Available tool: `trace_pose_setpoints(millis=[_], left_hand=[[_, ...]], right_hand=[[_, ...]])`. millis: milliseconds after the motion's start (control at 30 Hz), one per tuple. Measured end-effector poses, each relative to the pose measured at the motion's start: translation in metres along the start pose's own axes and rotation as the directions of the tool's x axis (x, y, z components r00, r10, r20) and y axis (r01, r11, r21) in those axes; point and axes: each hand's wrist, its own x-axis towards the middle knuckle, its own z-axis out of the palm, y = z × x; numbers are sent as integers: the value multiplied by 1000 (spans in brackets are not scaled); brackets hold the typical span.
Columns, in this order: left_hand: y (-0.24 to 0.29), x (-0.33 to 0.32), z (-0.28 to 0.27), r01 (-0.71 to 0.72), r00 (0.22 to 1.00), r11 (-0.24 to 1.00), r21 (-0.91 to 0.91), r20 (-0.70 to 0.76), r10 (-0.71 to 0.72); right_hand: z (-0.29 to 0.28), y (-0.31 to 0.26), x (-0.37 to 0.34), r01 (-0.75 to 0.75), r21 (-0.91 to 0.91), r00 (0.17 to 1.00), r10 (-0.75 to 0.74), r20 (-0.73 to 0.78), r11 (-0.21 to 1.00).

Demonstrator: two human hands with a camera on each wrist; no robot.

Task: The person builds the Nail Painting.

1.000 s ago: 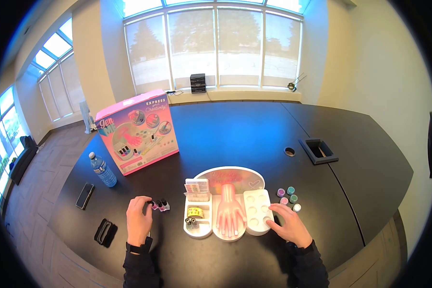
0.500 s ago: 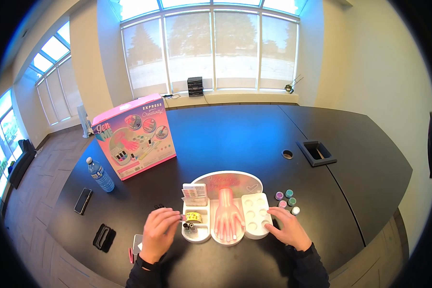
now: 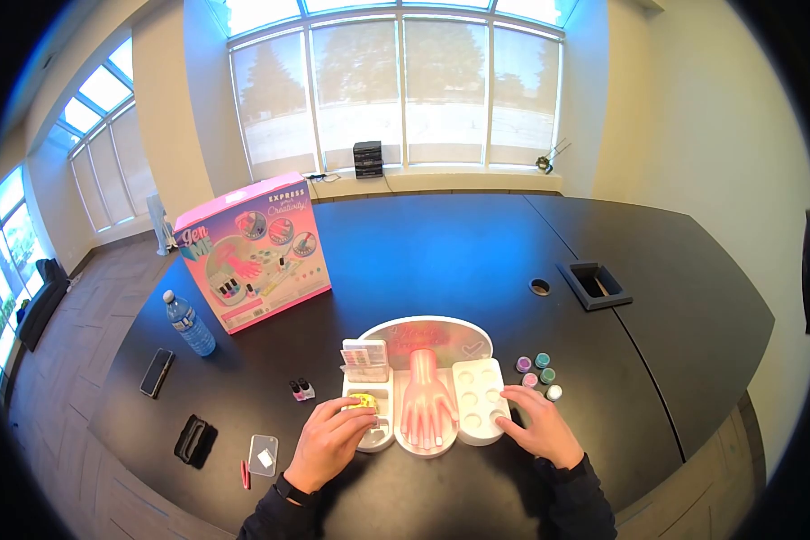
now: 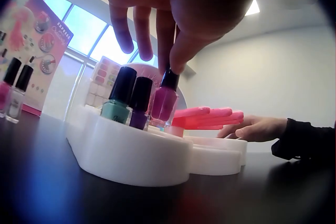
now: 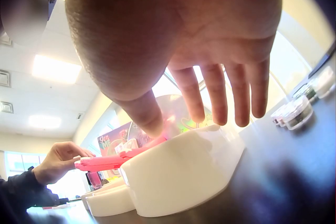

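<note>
Now the left hand (image 3: 328, 441), pinching the magenta bottle (image 4: 164, 103), has come to the tray (image 4: 134, 153) left of the model hand (image 3: 427, 400); right hand (image 3: 544, 427) loosely spread, right of it; two outlying bottles (image 3: 307, 391) suggest loading unfinished.

Magenta bottle (image 4: 164, 101) now beside purple bottle (image 4: 140, 103)

Tall shaded windows (image 3: 355, 99) fill the top centre; a pale wall (image 3: 697, 126) stands right, grey-brown floor (image 3: 99, 283) left.

Water bottle (image 3: 190, 326) near a dark phone (image 3: 157, 373)
</note>
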Motion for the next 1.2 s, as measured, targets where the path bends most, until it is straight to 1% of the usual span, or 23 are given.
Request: trace_pose_setpoints(millis=[167, 233, 333, 567, 633, 867, 967, 1067, 1167, 1200], left_hand=[[-2, -3, 4, 12, 999, 1000, 9, 45, -13], [-1, -4, 5, 54, 997, 998, 11, 62, -55], [-6, -6, 6, 25, 995, 999, 36, 92, -28], [-10, -10, 10, 33, 992, 999, 23, 124, -36], [-9, -9, 11, 63, 992, 998, 10, 109, -64], [-7, -7, 10, 70, 993, 998, 2, 98, -70], [-5, -6, 7, 94, 991, 996, 7, 91, -94], [-4, -3, 0, 103, 993, 995, -3, 58, -103], [-10, -2, -11, 115, 993, 993, 37, 20, -116], [-14, -1, -15, 140, 990, 989, 50, -27, -139]], right_hand=[[1, 3, -1, 5, -11, 1000, -5, 1, 1000], [1, 1, -1, -2, 3, 1000, 2, 3, 1000], [1, 2, -1, 0, 0, 1000, 0, 2, 1000], [-1, -2, -1, -1, -19, 1000, 1, 7, 1000], [0, 0, -1, -3, -14, 1000, 3, 4, 1000], [-1, 1, -1, 8, -13, 1000, -8, 5, 1000], [0, 1, -1, 7, -18, 1000, -7, -1, 1000], [-1, 0, -1, 0, 5, 1000, 0, 8, 1000], [0, 2, -1, -2, -10, 1000, 2, 9, 1000], [0, 2, -1, -8, -7, 1000, 8, 10, 1000]])
